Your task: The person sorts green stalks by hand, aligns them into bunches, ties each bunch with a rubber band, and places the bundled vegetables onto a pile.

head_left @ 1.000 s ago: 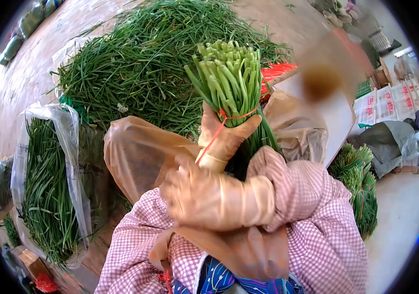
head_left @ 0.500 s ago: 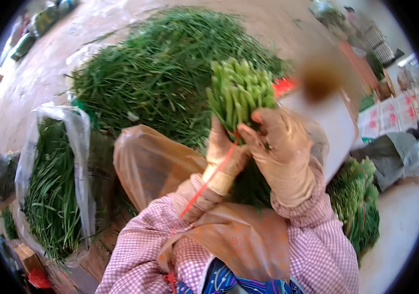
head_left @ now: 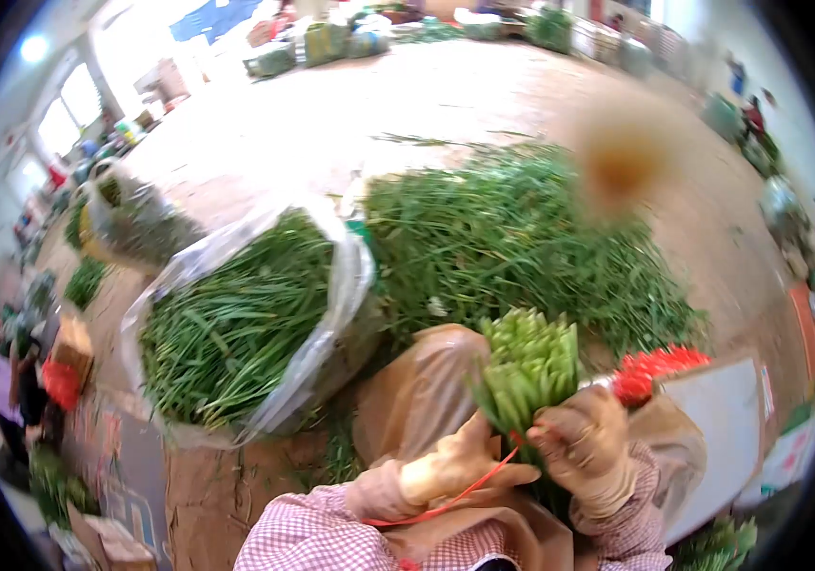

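A thick bundle of green stalks stands upright in front of my lap, its pale cut ends at the top. From the left, my gloved left hand grips it low down, thumb stretched across below a red string. That string runs from the bundle back over my left wrist. Against the bundle's right side, my gloved right hand is closed with curled fingers, close to the string. Whether its fingertips pinch the string or a stalk, I cannot tell. The lower part of the bundle is hidden behind my hands.
A wide heap of long green leaves lies on the floor ahead. At left stands a clear plastic bag full of greens. Red strings lie beside a white board at right. A person is at far left.
My view has tilted up and swung left, so the scene sits lower and further right. My right hand's fingers have curled in more. The bundle stays between both hands.
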`<state>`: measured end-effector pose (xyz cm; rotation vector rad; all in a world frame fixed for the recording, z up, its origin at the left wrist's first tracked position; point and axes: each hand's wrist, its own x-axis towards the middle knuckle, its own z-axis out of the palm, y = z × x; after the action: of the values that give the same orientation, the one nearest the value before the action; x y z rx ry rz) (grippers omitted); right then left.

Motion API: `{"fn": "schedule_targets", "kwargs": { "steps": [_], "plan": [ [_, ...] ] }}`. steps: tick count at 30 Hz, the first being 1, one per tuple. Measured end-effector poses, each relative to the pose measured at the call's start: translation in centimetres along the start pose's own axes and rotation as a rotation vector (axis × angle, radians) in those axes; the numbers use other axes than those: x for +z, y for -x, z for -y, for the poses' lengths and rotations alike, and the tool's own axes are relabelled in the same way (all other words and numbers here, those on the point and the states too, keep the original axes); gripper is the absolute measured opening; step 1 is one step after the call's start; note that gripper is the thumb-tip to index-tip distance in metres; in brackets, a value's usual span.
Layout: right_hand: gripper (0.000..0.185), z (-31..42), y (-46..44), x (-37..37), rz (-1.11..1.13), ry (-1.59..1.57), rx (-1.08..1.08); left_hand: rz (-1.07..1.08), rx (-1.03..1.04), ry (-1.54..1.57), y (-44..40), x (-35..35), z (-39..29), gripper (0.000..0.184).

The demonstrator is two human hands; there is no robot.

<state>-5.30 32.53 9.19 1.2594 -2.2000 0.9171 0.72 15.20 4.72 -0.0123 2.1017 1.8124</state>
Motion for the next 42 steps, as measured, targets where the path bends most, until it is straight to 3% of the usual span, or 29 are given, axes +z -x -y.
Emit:
{"fn": "schedule_targets", "kwargs": {
  "steps": [2, 5, 6, 7, 8, 9, 10, 12, 14, 16, 18, 29, 35, 42],
  "plan": [
    [0.022, 1.1, -1.0, 3.0, 0.048, -0.128, -0.061, -0.028, 0.033, 0.117, 2.4, -2.5, 3.3, 0.080],
    [0.020, 0.7, -1.9, 8.1, 0.084, -0.262, -0.110, -0.037, -0.122, 0.090, 4.3, -7.4, 8.8, 0.053],
    [0.020, 0.4, -2.2, 9.8, 0.095, -0.285, -0.136, -0.232, -0.087, -0.132, 5.7, -9.0, 7.9, 0.042],
    [0.019, 0.1, -2.4, 11.2, 0.111, -0.350, -0.109, -0.588, 0.014, -0.161, 6.5, -9.8, 7.9, 0.033],
    [0.017, 0.0, -2.7, 12.1, 0.129, -0.408, -0.077, -0.654, 0.331, 0.189, 5.9, -11.9, 12.1, 0.035],
    [0.016, 0.2, -3.4, 12.1, 0.176, -0.381, -0.090, -0.935, 0.202, 0.326, 6.7, -11.7, 8.6, 0.040],
    [0.016, 0.6, -3.7, 12.3, 0.185, -0.387, -0.097, -0.978, 0.375, 0.293, 6.9, -12.1, 7.8, 0.045],
    [0.015, 1.3, -4.1, 12.6, 0.234, -0.367, -0.140, -0.725, 0.528, 0.334, 6.4, -11.5, 5.4, 0.048],
    [0.015, 2.4, -4.5, 12.2, 0.266, -0.277, -0.164, -0.434, 0.630, -0.021, 4.2, -11.2, 4.9, 0.050],
    [0.014, 2.8, -4.6, 12.1, 0.292, -0.192, -0.194, -0.346, 0.634, -0.362, 2.8, -11.1, 3.3, 0.054],
    [0.013, 2.4, -4.4, 12.0, 0.321, -0.025, -0.132, -0.359, 0.640, -0.351, 2.3, -10.6, 3.3, 0.056],
    [0.008, 2.6, -4.5, 13.6, 0.295, -0.110, -0.107, -0.335, 0.542, -0.127, 2.9, -10.3, 3.5, 0.080],
    [0.016, 3.0, -4.9, 14.4, 0.304, -0.208, -0.053, -0.288, 0.528, -0.034, 2.4, -10.0, 4.0, 0.084],
    [0.011, 3.6, -4.3, 15.9, 0.261, -0.090, -0.032, -0.283, 0.461, 0.074, 2.6, -10.2, 4.6, 0.086]
  ]
}}
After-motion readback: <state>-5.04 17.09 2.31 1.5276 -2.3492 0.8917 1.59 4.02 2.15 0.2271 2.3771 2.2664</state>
